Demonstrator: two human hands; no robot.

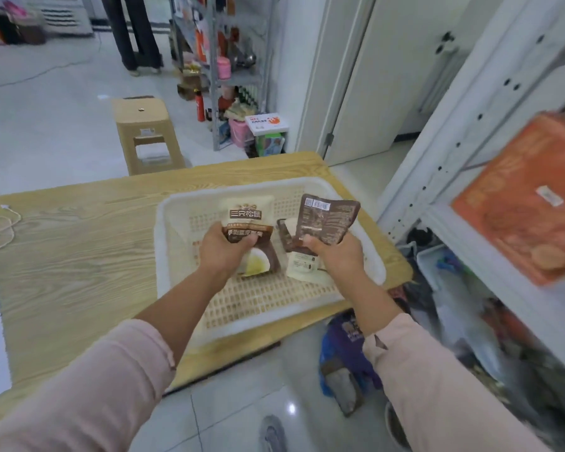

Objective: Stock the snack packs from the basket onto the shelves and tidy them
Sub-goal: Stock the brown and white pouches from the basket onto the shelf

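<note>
Your left hand (pixel 221 252) grips a cream pack (pixel 247 212), your right hand (pixel 338 256) a brown pack (pixel 328 220), mid-pick above the basket (pixel 163 243); next, carry both to the shelf (pixel 463 236).

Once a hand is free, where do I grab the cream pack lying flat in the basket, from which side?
Pinch the cream pack by its near edge, coming down from your side. It lies flat on the basket floor, and its far end sits under the right hand and the dark pack it holds, so only the near end looks free.
</note>
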